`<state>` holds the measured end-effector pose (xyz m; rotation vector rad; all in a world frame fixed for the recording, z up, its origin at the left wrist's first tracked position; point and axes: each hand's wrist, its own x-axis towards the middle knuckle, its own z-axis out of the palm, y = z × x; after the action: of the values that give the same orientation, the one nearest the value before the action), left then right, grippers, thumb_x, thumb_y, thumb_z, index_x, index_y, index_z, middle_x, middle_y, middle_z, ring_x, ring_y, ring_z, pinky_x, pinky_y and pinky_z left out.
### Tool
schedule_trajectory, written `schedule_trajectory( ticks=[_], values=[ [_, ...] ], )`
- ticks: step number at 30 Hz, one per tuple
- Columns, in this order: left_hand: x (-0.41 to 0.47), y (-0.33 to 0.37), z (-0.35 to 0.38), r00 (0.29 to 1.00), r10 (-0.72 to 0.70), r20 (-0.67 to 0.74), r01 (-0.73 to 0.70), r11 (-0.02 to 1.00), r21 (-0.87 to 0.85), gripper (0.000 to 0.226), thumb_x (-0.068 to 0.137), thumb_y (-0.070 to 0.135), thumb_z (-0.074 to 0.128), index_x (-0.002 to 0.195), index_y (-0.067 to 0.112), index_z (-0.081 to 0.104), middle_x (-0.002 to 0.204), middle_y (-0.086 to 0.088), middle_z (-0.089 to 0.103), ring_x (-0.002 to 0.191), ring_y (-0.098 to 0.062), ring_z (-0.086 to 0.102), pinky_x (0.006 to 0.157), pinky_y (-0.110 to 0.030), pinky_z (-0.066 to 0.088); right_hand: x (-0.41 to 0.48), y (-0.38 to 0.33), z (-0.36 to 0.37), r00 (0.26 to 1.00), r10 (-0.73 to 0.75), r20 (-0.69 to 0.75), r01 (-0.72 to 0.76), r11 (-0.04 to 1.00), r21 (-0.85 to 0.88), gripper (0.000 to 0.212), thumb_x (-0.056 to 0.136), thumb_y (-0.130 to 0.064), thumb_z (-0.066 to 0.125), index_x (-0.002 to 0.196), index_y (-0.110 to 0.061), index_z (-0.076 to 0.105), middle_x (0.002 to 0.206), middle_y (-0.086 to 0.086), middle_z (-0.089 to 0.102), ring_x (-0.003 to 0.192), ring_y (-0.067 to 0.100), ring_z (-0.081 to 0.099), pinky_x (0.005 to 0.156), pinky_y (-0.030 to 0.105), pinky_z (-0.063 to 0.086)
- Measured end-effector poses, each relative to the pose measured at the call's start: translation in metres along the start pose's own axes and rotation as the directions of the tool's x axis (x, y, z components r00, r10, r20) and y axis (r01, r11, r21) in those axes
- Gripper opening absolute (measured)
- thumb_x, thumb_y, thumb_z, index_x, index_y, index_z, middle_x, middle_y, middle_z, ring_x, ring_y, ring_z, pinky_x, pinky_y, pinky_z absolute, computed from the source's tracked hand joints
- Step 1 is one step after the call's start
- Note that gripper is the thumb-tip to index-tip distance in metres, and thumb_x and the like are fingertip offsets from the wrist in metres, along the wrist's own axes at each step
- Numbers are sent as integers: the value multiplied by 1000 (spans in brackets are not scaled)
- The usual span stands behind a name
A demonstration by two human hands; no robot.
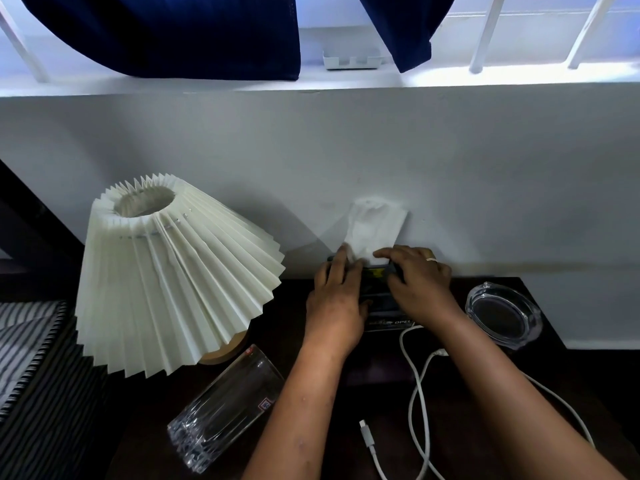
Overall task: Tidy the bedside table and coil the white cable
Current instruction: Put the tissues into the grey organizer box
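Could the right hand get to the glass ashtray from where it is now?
Probably yes. The right hand rests on the tissue box, and the glass ashtray sits just beside it with bare tabletop between them.

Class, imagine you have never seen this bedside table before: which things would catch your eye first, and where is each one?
The big pleated lamp shade, tilted on the left, grabs attention first. Next come the two hands, left hand and right hand, at the tissue box by the wall, a white tissue sticking up from it. Then the glass lying on its side in front, and the loose white cable to its right.
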<state>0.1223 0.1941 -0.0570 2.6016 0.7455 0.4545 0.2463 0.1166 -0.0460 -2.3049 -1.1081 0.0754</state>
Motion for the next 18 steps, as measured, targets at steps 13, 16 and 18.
schedule_trajectory(
  ticks=[13, 16, 18],
  values=[
    [1, -1, -1, 1000, 14, -21, -15, 999, -46, 68, 83, 23, 62, 142, 22, 28, 147, 3, 35, 133, -23, 23, 101, -43, 42, 1, -5, -4, 996, -1, -89, 12, 993, 116, 48, 83, -11, 48, 127, -32, 47, 145, -9, 36, 130, 19, 30, 100, 40, 23],
    [1, 0, -1, 999, 18, -36, -21, 996, -85, 74, 81, 20, 64, 143, 23, 25, 146, 1, 34, 134, -23, 23, 102, -42, 42, 0, -5, -5, 998, -29, -53, 33, 997, 70, 54, 82, -8, 47, 129, -34, 45, 146, -8, 36, 131, 15, 27, 102, 38, 18],
    [1, 0, -1, 999, 9, -49, -14, 995, -104, 75, 81, 16, 65, 143, 22, 25, 149, -4, 25, 137, -24, 21, 106, -41, 38, -1, -5, -7, 998, -50, -46, 51, 998, 20, 52, 80, -8, 49, 125, -34, 48, 143, -9, 39, 130, 12, 27, 102, 38, 16]
  ],
)
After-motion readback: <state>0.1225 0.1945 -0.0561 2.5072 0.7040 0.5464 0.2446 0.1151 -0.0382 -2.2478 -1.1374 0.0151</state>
